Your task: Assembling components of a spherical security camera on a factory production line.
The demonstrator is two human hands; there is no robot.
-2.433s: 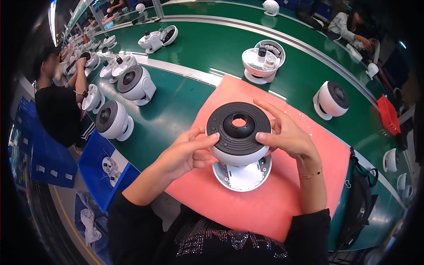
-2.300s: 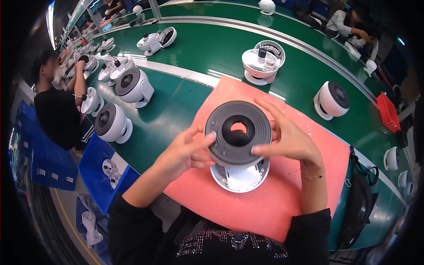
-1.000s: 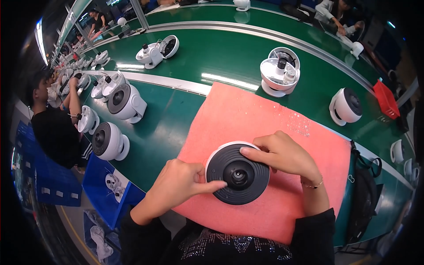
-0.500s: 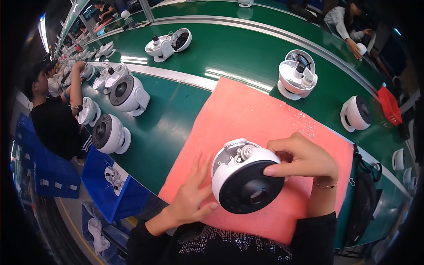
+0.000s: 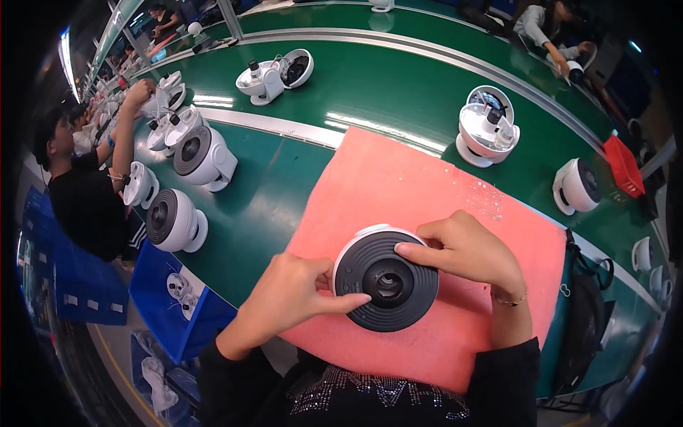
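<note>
the round device [image 5: 388,314], a white shell with a black ringed face and a hole in its middle, is between both hands above the near part of the pink mat [image 5: 384,178]; whether its underside touches the mat is hidden. the left hand [image 5: 288,292] is partly closed on its left side, thumb across the black face to the edge of the hole, fingers bent and mostly out of sight. the right hand [image 5: 471,250] is curled around its upper right rim, thumb on the face, other fingertips hidden behind. small clear specks [image 5: 485,201] lie on the mat's far right part. the mat lies on a green table [image 5: 270,178], with a black bag [image 5: 585,320] at its right. to the left, near a co-worker [image 5: 82,206], stand two similar devices [image 5: 171,219], above a blue bin [image 5: 160,285]
</note>
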